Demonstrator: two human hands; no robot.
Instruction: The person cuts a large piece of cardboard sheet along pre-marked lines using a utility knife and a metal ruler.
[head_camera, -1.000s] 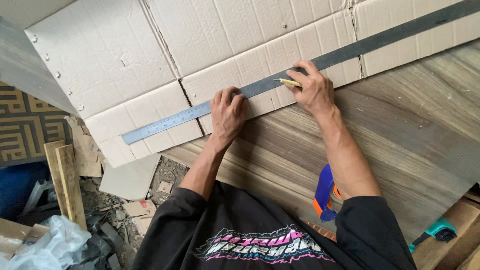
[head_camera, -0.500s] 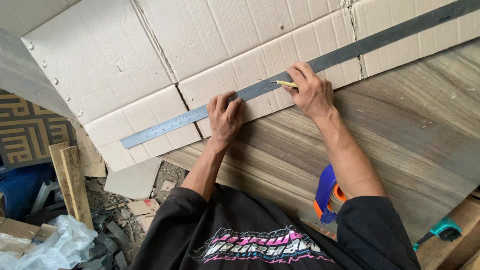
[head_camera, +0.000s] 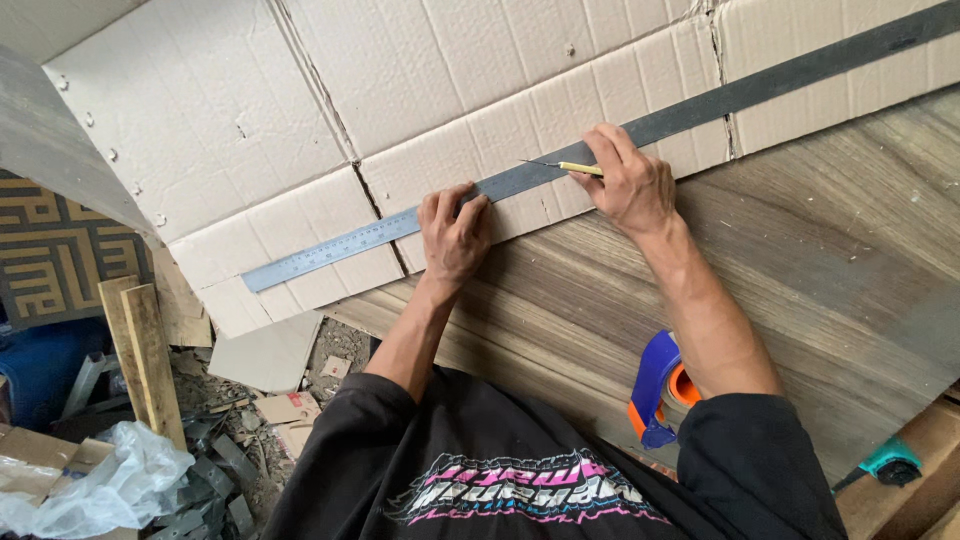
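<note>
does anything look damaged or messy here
Yes. The cardboard sheet is creased, torn along its folds and dotted with small holes. Scraps and rubble litter the ground left of the wooden board.

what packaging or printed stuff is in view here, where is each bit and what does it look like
Flattened cardboard box: spread across the top, pale brown, creased panels, under the steel ruler.
Tape dispenser: on the wood board by the right arm, blue body, orange core.
Clear plastic bag: lower left, crumpled.
Cardboard scraps: on the rubble lower left, small, brown.
No labels, signs or screens show.
</note>
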